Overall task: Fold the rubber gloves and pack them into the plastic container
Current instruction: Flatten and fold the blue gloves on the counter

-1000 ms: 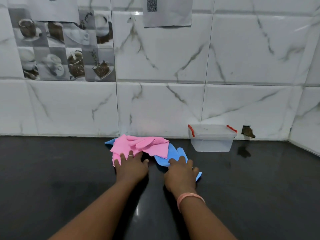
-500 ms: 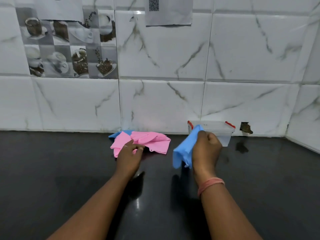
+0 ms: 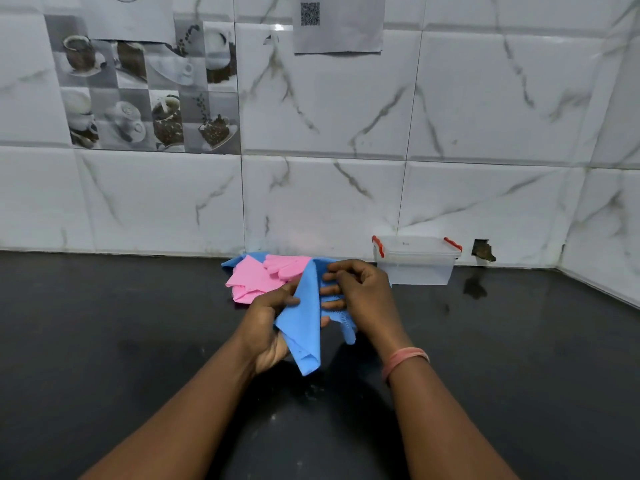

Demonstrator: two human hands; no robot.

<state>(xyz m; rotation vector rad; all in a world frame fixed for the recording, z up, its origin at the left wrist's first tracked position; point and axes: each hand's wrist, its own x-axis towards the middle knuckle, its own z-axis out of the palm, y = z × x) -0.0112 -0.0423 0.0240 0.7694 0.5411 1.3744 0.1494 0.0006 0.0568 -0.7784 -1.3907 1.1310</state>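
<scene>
Blue glove (image 3: 306, 327) pinched by fingers of both hands above counter (image 3: 104, 341).

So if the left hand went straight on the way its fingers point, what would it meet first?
The left hand points forward and slightly right, already gripping the blue rubber glove. Beyond it probably the right hand's fingers, though depth is unclear.

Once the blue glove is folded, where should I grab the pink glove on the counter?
Probably by the flat cuff end of the pink glove, coming from the left and front. That end lies spread and uncovered, while its finger end bunches toward the wall beside the blue glove that both hands hold.
</scene>
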